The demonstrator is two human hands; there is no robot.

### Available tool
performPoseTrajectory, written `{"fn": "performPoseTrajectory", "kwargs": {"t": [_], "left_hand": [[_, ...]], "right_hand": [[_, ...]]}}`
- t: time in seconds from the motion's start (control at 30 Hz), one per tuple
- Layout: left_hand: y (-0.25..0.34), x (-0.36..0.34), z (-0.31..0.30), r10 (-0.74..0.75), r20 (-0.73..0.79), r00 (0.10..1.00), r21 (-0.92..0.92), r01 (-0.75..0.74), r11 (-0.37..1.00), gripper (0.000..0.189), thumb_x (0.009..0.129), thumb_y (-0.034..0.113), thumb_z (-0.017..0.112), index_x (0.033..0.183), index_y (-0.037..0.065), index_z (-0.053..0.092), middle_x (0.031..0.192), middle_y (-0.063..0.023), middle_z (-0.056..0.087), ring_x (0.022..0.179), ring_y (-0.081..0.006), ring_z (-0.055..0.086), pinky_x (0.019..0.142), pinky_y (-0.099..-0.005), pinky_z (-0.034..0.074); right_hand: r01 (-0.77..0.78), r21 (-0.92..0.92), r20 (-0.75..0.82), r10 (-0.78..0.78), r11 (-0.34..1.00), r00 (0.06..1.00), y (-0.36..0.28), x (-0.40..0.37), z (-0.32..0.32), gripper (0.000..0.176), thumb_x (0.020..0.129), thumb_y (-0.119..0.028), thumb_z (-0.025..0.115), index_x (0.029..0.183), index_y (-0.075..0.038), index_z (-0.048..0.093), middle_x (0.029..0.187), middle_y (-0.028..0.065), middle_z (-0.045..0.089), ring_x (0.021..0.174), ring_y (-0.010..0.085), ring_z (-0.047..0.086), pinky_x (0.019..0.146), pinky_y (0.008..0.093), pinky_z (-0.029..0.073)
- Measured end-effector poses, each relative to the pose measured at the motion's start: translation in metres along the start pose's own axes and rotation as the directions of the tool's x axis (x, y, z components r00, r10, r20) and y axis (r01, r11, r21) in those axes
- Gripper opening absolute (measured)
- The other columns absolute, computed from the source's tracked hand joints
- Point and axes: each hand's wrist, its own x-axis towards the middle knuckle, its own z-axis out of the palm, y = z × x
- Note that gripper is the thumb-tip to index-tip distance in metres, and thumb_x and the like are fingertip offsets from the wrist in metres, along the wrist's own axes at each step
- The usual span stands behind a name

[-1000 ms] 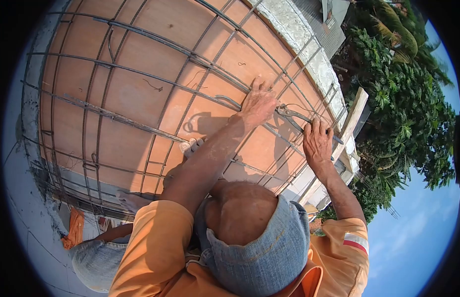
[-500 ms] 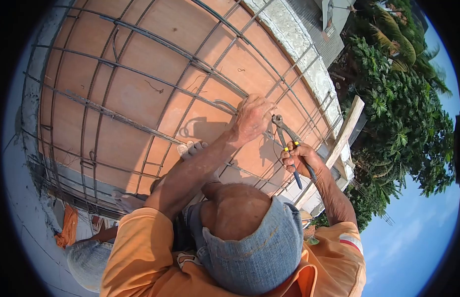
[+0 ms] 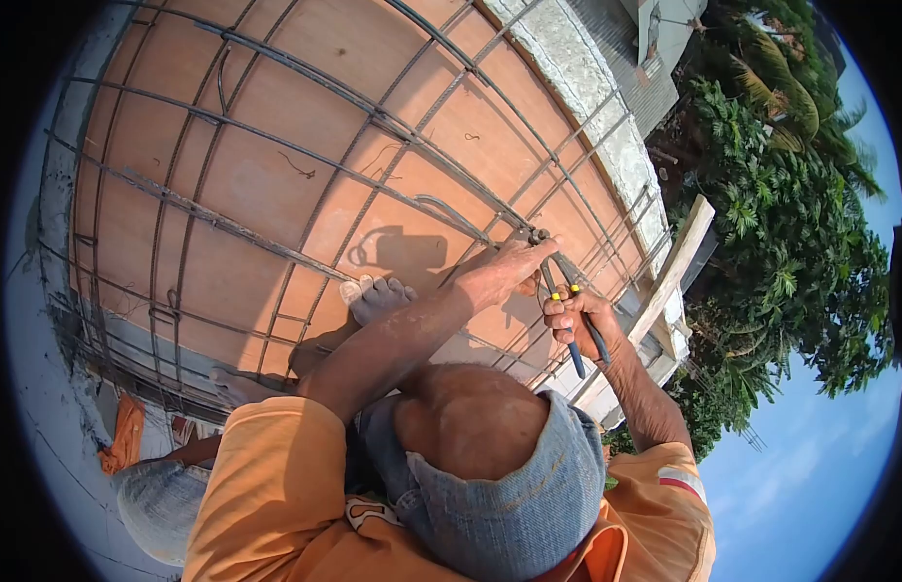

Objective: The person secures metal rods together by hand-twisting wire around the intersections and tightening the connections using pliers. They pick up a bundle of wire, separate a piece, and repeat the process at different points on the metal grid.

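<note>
My right hand (image 3: 577,318) is closed around the dark and blue handles of a pair of pincers (image 3: 564,276), which have yellow bands. The jaws meet a rebar crossing (image 3: 536,233) in the steel grid. My left hand (image 3: 509,269) is beside the jaws, its fingers bunched at the crossing and one fingertip by the pincer head. What it pinches is hidden. A thin dark wire (image 3: 540,291) runs between the two hands. Below them is my bent knee (image 3: 470,422) in torn denim, and my bare foot (image 3: 378,296) is on the orange panel.
Rebar (image 3: 266,136) crosses over the orange formwork panel (image 3: 305,58). Loose bits of wire (image 3: 300,167) lie on it. A rough concrete edge (image 3: 577,82) and a timber plank (image 3: 669,267) border the right side, with trees (image 3: 761,213) beyond. Another denim knee (image 3: 164,509) is at lower left.
My left hand has moved down and a little right, uncovering the bar crossing. The pincer jaws have come onto that crossing, and my right hand has shifted slightly down and left.
</note>
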Motion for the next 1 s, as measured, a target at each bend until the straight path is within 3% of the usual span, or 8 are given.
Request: {"fn": "performPoseTrajectory", "kwargs": {"t": [0.37, 0.47, 0.57, 0.6, 0.63, 0.73, 0.83, 1.0], "left_hand": [[-0.018, 0.030, 0.031, -0.144, -0.129, 0.981, -0.329, 0.095, 0.939, 0.039, 0.083, 0.037, 0.069, 0.099, 0.003, 0.057, 0.084, -0.0129, 0.061, 0.077, -0.0228, 0.060, 0.055, -0.0400, 0.049], [-0.021, 0.031, 0.031, -0.114, 0.131, 0.985, -0.566, 0.169, 0.807, 0.026, 0.087, 0.025, 0.065, 0.092, 0.001, 0.057, 0.072, -0.0111, 0.059, 0.061, -0.0241, 0.061, 0.052, -0.0415, 0.051], [-0.016, 0.027, 0.036, -0.112, 0.060, 0.992, -0.662, 0.123, 0.739, 0.016, 0.088, 0.016, 0.065, 0.092, 0.001, 0.059, 0.065, -0.0066, 0.057, 0.054, -0.0222, 0.057, 0.053, -0.0397, 0.051], [-0.021, 0.030, 0.038, -0.061, 0.053, 0.997, -0.705, 0.081, 0.705, 0.013, 0.088, 0.014, 0.064, 0.089, 0.001, 0.060, 0.064, -0.0066, 0.056, 0.053, -0.0212, 0.057, 0.053, -0.0394, 0.051], [-0.022, 0.031, 0.040, -0.010, 0.043, 0.999, -0.744, 0.039, 0.667, 0.010, 0.087, 0.011, 0.064, 0.087, 0.001, 0.060, 0.063, -0.0066, 0.056, 0.053, -0.0203, 0.056, 0.054, -0.0390, 0.052], [-0.018, 0.025, 0.047, -0.016, -0.046, 0.999, -0.750, -0.024, 0.661, 0.009, 0.085, 0.006, 0.060, 0.079, 0.002, 0.054, 0.059, -0.0065, 0.052, 0.045, -0.0203, 0.052, 0.048, -0.0396, 0.052], [-0.023, 0.023, 0.048, -0.023, -0.085, 0.996, -0.750, -0.049, 0.660, 0.008, 0.084, 0.004, 0.060, 0.079, 0.002, 0.054, 0.058, -0.0059, 0.051, 0.043, -0.0187, 0.049, 0.045, -0.0374, 0.049], [-0.027, 0.027, 0.050, -0.046, -0.224, 0.974, -0.682, -0.123, 0.721, 0.014, 0.082, 0.009, 0.066, 0.078, 0.003, 0.054, 0.056, -0.0051, 0.050, 0.040, -0.0165, 0.047, 0.037, -0.0306, 0.042]], "right_hand": [[0.083, 0.067, 0.014, -0.084, 0.994, 0.996, 0.016, 0.006, 0.002, 0.026, 0.082, -0.007, 0.049, 0.108, -0.002, 0.048, 0.082, 0.0069, 0.051, 0.066, 0.0154, 0.051, 0.051, 0.0288, 0.047], [0.076, -0.396, -0.239, -0.182, 0.915, 0.954, 0.015, -0.010, 0.031, 0.024, 0.084, -0.007, 0.051, 0.108, -0.002, 0.048, 0.081, 0.0117, 0.059, 0.063, 0.0209, 0.060, 0.051, 0.0319, 0.052], [-0.185, -0.952, -0.301, -0.641, 0.242, 0.706, 0.024, -0.036, 0.073, 0.033, 0.090, -0.016, 0.058, 0.114, 0.005, 0.049, 0.075, 0.0145, 0.064, 0.052, 0.0256, 0.061, 0.053, 0.0373, 0.053], [-0.428, -0.887, -0.212, -0.670, -0.174, 0.712, 0.023, -0.047, 0.091, 0.042, 0.090, -0.021, 0.061, 0.118, 0.007, 0.048, 0.088, 0.0187, 0.064, 0.068, 0.0312, 0.065, 0.063, 0.0418, 0.053], [-0.429, -0.886, -0.212, -0.668, -0.177, 0.713, 0.030, -0.048, 0.092, 0.042, 0.090, -0.021, 0.061, 0.118, 0.007, 0.048, 0.088, 0.0187, 0.064, 0.068, 0.0312, 0.065, 0.063, 0.0418, 0.053], [-0.546, -0.489, 0.459, -0.733, -0.680, 0.502, 0.056, -0.046, 0.101, 0.062, 0.084, -0.035, 0.068, 0.124, 0.007, 0.047, 0.118, 0.0243, 0.052, 0.103, 0.0381, 0.055, 0.085, 0.0470, 0.046], [-0.547, -0.656, 0.064, -0.760, -0.520, 0.647, 0.078, -0.019, 0.061, 0.076, 0.081, -0.035, 0.069, 0.131, 0.011, 0.035, 0.110, 0.0227, 0.052, 0.098, 0.0378, 0.056, 0.087, 0.0486, 0.046], [-0.585, -0.733, -0.123, -0.778, -0.347, 0.616, 0.079, -0.007, 0.046, 0.052, 0.079, -0.012, 0.062, 0.122, 0.010, 0.041, 0.102, 0.0240, 0.055, 0.093, 0.0385, 0.060, 0.073, 0.0452, 0.052]]}}
